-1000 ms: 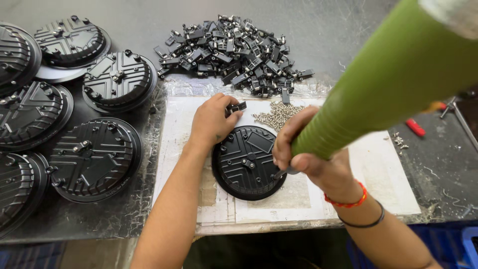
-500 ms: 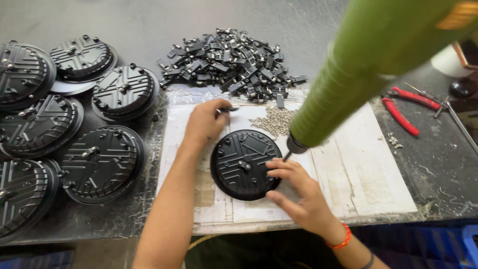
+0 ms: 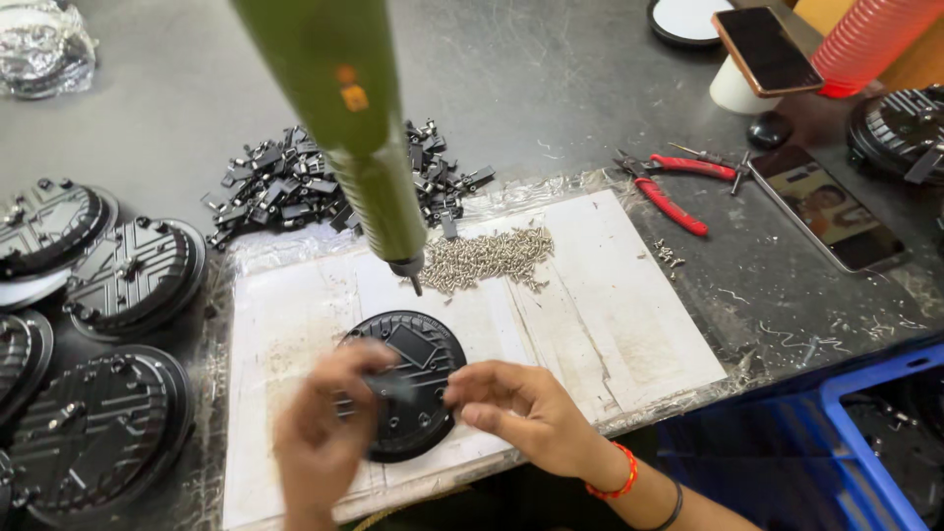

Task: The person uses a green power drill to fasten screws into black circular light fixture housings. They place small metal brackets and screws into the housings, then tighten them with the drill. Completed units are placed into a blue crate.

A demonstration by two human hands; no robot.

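1. Left hand (image 3: 324, 423): motion-blurred, lying over the left edge of a round black disc (image 3: 405, 383). Fingers curled toward the disc's centre; a small dark part seems to sit at the fingertips, but the blur is too strong to tell whether it is pinched or the hand is merely resting there.
2. Right hand (image 3: 521, 408): loosely curled, fingertips touching the right rim of the same disc, steadying it. It grips nothing else. Red bead bracelet (image 3: 615, 480) and a thin dark band on the wrist.
3. Disc: lies flat, ribbed face up, on a white sheet (image 3: 610, 324) covering the near part of the tabletop (image 3: 551, 88), close to the sheet's front edge, between the two hands.
4. Green power screwdriver (image 3: 364, 147): hangs from above, unheld, tilted; its bit tip is above the sheet just behind the disc, not touching it.
5. Pile of small silver screws (image 3: 487, 258): on the sheet, just right of the bit tip.
6. Heap of small black plastic clips (image 3: 285, 182): on the bare tabletop behind the sheet, partly hidden by the screwdriver.
7. Further black discs (image 3: 93, 413): set out along the left side, some overlapping.
8. Red-handled pliers (image 3: 669, 197): right of the sheet, near a phone (image 3: 826, 211) lying flat with its screen lit.
9. Blue crate (image 3: 865, 433): below the tabletop edge, lower right.
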